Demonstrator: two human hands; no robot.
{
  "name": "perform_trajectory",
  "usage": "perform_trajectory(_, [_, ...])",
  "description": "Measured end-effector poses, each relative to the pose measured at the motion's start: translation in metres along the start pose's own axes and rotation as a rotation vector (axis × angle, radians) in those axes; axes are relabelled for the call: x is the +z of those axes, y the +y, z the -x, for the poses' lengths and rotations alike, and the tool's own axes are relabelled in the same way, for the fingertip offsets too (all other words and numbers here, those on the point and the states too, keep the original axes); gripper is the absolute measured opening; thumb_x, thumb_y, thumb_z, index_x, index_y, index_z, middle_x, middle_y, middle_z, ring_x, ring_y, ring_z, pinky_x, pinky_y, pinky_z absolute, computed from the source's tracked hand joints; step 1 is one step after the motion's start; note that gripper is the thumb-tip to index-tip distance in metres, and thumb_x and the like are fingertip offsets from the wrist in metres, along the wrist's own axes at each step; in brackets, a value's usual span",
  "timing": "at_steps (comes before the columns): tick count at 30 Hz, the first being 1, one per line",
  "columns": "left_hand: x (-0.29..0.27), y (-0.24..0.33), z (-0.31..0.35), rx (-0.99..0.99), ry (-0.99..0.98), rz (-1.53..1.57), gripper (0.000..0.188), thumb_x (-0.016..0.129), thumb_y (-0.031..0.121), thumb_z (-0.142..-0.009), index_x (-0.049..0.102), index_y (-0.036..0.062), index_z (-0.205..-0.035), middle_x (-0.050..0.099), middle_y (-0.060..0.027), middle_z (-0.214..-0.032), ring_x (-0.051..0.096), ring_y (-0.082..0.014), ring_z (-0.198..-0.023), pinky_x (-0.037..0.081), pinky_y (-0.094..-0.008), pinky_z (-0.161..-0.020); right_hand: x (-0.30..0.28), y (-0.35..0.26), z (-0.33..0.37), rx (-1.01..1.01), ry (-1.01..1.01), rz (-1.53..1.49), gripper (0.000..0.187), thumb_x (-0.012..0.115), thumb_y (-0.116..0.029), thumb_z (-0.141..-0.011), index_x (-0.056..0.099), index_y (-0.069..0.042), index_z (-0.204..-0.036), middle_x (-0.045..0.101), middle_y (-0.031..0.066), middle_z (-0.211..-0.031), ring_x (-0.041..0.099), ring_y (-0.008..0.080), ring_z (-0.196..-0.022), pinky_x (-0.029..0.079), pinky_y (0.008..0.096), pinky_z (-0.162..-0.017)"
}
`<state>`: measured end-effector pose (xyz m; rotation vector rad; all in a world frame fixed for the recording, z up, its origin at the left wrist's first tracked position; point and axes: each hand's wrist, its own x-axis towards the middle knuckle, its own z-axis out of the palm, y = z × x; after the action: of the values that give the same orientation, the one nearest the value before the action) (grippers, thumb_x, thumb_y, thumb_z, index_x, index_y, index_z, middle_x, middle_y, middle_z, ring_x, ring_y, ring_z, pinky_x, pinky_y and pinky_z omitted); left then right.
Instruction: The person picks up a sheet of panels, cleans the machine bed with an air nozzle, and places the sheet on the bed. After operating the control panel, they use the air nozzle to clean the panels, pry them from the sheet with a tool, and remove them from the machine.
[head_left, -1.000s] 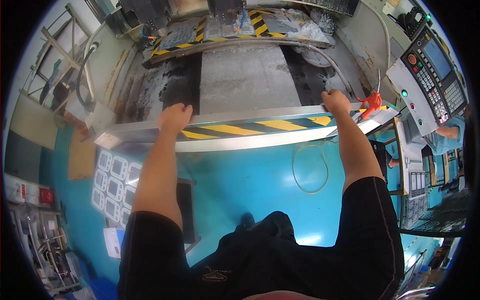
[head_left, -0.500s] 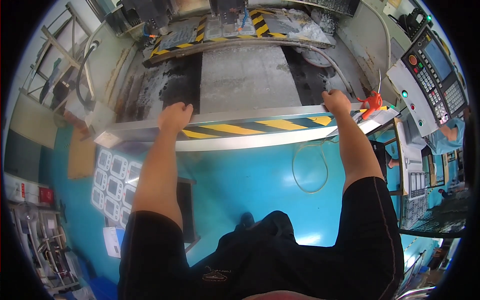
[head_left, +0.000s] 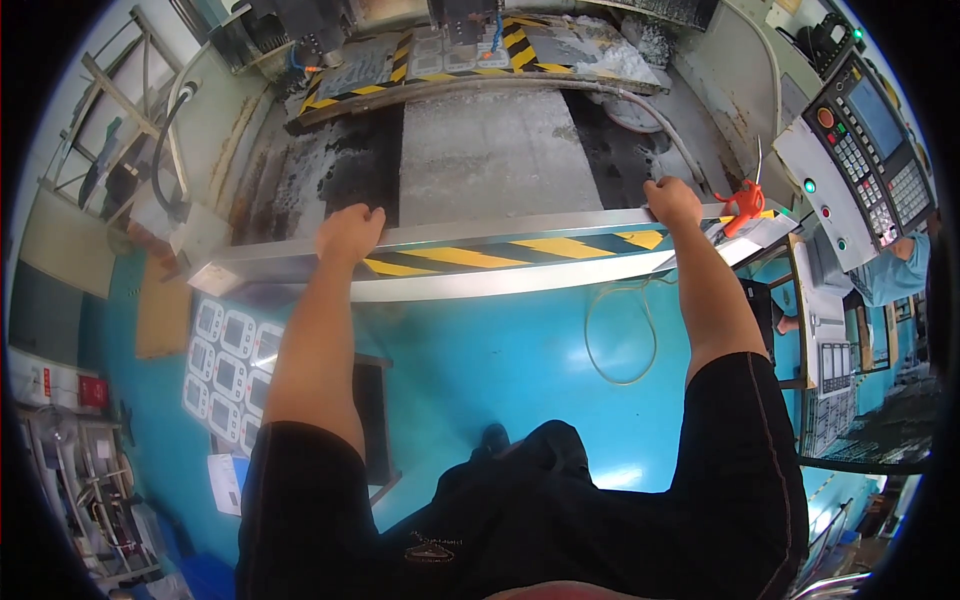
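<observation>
Both arms stretch forward and both hands sit on the striped rail [head_left: 500, 250] at the machine's front edge. The left hand [head_left: 348, 232] curls closed over the rail's top lip; the right hand [head_left: 672, 203] clamps its far end, just beside an orange tool [head_left: 742, 203]. Hands set wide apart, likely to spread the load evenly. Beyond lies the grey machine bed [head_left: 490, 150], chip-strewn. The control panel [head_left: 870, 140] stands right; the blue floor [head_left: 480, 350] spreads below.
</observation>
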<state>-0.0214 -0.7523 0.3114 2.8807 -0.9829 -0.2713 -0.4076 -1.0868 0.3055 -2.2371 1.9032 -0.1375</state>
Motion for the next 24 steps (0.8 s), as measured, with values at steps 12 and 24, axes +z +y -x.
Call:
perform_trajectory(12, [0.0001,0.0008,0.0004,-0.007,0.000,-0.005,0.046,0.048,0.051,-0.095,0.073,0.0147,-0.107,0.072,-0.0104,-0.113,0.065,-0.0315,-0.111,0.050,-0.0435,-0.096,-0.0011,0.0001,0.0013,-0.004,0.000,-0.015,0.048,0.053,-0.046,-0.087,0.075,-0.014,-0.114,0.072,0.0141,-0.118,0.067,0.0311,-0.113,0.049,0.0411,-0.100])
perform_trajectory(24, [-0.0013,0.0011,0.0023,-0.004,0.007,0.001,0.044,0.048,0.050,-0.095,0.073,0.0145,-0.105,0.073,-0.0100,-0.112,0.066,-0.0313,-0.110,0.049,-0.0435,-0.096,-0.0019,-0.0016,0.0009,0.002,-0.011,-0.005,0.048,0.053,-0.046,-0.087,0.074,-0.015,-0.115,0.071,0.0135,-0.120,0.066,0.0306,-0.114,0.049,0.0412,-0.101])
